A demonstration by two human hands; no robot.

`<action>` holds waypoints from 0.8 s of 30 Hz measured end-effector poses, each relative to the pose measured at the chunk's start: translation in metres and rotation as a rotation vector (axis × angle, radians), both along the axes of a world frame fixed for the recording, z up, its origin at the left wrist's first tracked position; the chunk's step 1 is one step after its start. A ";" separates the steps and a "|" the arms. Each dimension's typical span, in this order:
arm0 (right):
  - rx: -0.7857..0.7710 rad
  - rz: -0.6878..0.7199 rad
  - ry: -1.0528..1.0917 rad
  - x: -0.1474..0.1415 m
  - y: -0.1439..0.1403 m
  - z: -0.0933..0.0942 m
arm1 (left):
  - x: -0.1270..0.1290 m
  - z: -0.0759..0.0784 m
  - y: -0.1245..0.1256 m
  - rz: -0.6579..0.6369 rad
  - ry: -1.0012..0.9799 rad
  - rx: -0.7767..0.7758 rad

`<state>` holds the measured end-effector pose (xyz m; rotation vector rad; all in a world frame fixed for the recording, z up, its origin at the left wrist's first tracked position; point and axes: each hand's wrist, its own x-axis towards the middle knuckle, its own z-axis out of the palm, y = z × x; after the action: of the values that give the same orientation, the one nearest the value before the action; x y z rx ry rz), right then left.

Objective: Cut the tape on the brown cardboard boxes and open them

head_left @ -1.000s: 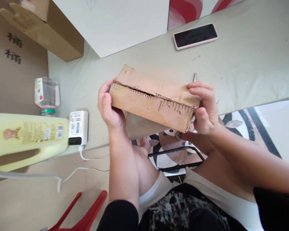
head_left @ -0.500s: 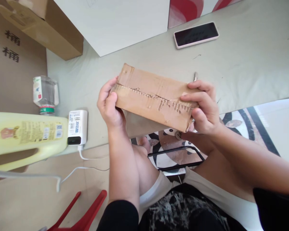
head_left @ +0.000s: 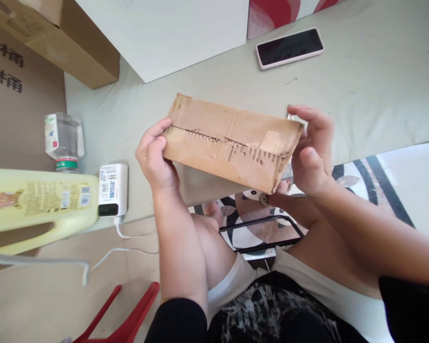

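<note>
Home room, patterned tile floor [head_left: 373,178], sheet-covered bed [head_left: 361,90] with phone [head_left: 289,46], detergent jug [head_left: 39,205], cardboard boxes [head_left: 67,45], red plastic stool [head_left: 125,314]

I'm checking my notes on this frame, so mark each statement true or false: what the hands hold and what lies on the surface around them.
1. Both hands hold the cardboard piece by its ends. True: left hand, right hand.
2. The phone lies screen up. True.
3. The power bank is black. False: it is white.
4. The yellow jug stands upright. False: it lies on its side.
</note>
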<state>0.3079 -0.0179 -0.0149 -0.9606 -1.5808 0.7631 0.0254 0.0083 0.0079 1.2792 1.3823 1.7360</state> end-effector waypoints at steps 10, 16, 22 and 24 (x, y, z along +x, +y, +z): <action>-0.380 0.331 0.065 0.001 0.004 -0.001 | -0.025 0.005 0.006 0.038 -0.368 -0.010; -0.120 0.499 0.024 -0.003 0.000 0.008 | -0.001 0.004 0.005 -0.128 -0.291 -0.219; -0.044 0.377 -0.064 0.007 0.003 0.011 | 0.024 0.007 0.005 -0.198 -0.459 -0.435; -0.049 0.344 -0.100 0.010 0.003 0.013 | 0.028 0.006 0.006 -0.220 -0.489 -0.455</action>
<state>0.3182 -0.0147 -0.0016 -0.7790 -1.8497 1.0071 0.0531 0.0139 0.0144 0.6709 1.1975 1.3578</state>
